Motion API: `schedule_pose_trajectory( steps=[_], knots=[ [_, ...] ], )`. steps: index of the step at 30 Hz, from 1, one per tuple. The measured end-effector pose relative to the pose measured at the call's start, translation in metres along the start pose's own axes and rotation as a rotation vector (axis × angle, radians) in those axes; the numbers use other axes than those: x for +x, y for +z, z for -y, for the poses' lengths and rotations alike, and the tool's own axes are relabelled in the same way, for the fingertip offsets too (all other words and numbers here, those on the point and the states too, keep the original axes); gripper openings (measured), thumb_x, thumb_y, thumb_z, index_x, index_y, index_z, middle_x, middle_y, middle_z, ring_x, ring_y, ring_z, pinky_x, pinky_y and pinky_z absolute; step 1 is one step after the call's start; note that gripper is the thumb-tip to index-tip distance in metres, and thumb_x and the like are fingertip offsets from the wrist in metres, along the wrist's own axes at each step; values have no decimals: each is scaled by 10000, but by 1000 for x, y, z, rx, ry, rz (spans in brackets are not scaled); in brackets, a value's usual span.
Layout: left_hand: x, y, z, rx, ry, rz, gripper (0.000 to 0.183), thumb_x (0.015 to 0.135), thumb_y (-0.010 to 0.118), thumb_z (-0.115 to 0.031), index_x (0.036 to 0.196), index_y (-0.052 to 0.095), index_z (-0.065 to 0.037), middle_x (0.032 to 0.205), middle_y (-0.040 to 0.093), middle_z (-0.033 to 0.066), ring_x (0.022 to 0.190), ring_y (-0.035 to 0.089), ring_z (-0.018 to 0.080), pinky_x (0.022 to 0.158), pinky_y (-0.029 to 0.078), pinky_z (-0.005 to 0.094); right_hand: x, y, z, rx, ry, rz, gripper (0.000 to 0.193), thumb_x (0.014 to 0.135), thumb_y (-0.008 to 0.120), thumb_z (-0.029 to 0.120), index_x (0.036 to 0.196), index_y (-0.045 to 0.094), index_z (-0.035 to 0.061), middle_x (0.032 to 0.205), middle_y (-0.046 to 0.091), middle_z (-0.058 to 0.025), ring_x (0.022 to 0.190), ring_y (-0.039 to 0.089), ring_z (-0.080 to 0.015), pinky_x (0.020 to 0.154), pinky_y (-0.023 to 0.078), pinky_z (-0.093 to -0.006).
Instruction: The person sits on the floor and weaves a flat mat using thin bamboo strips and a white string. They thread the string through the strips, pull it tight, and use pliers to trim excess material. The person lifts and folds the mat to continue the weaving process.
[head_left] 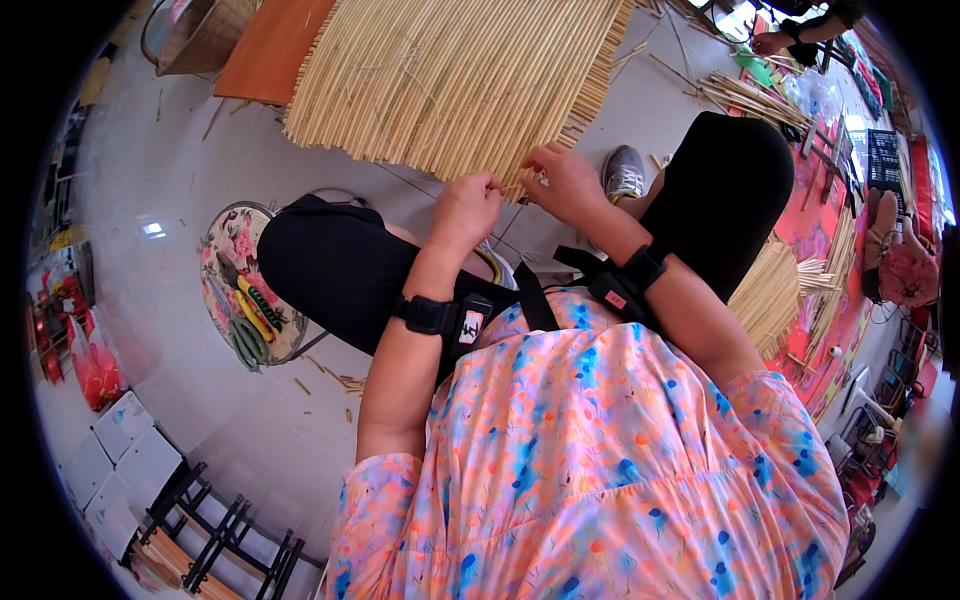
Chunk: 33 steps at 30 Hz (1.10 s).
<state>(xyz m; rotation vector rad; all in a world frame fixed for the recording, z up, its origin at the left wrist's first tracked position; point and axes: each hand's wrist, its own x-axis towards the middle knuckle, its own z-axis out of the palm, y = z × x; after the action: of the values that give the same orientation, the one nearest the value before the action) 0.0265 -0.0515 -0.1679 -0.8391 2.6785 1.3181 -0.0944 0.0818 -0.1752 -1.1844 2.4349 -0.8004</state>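
Observation:
A mat of pale yellow reed sticks [440,80], set side by side, lies in front of my knees. My left hand [470,208] is at its near edge, thumb and fingertips pinched together. Whatever thin thing sits in that pinch is too small to make out. Just to the right, my right hand [568,183] is bent at the mat's near right corner, its fingers curled and closed by the stick ends. What it grips there cannot be made out. A small gap separates the two hands.
An orange board [268,50] shows under the mat's left side. A round flowered stool [228,265] at my left carries pliers and other hand tools. Loose reed sticks [755,100] and a red floor cloth [815,215] lie right. White boxes [125,455] stand lower left. Another person's arm [810,32] shows upper right.

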Motion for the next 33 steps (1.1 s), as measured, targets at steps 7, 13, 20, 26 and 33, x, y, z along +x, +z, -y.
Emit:
schedule_pose_trajectory(
  steps=[7,13,20,26,33],
  knots=[
    [8,13,16,-174,3,31,148,809,600,-136,861,652,-9,677,638,91,623,607,160,581,471,296,-1,13,3,118,-122,56,157,724,684,205,860,663,131,826,597,-73,777,619,-285,673,501,-396],
    [6,12,8,-263,22,56,113,825,612,-112,842,647,-6,627,584,27,569,523,85,517,419,248,0,12,2,105,-60,63,122,700,692,196,806,685,136,807,602,-58,768,618,-279,669,497,-388],
    [7,14,12,-324,23,85,105,836,607,-104,830,647,-7,617,569,12,557,503,80,509,405,242,2,10,3,87,-65,83,127,696,697,201,804,694,136,811,608,-57,759,620,-276,658,495,-380],
    [8,1,4,-154,-100,53,169,793,612,-190,820,657,-29,742,655,137,700,639,278,636,487,354,0,6,2,71,-55,86,122,708,685,191,809,691,123,795,611,-75,751,619,-288,661,498,-384],
    [5,-2,6,-141,25,23,164,784,620,-164,819,646,-6,706,641,132,646,616,227,584,464,342,-3,8,1,71,-45,74,93,728,664,183,779,674,105,793,613,-92,766,623,-293,672,505,-400]
  ],
)
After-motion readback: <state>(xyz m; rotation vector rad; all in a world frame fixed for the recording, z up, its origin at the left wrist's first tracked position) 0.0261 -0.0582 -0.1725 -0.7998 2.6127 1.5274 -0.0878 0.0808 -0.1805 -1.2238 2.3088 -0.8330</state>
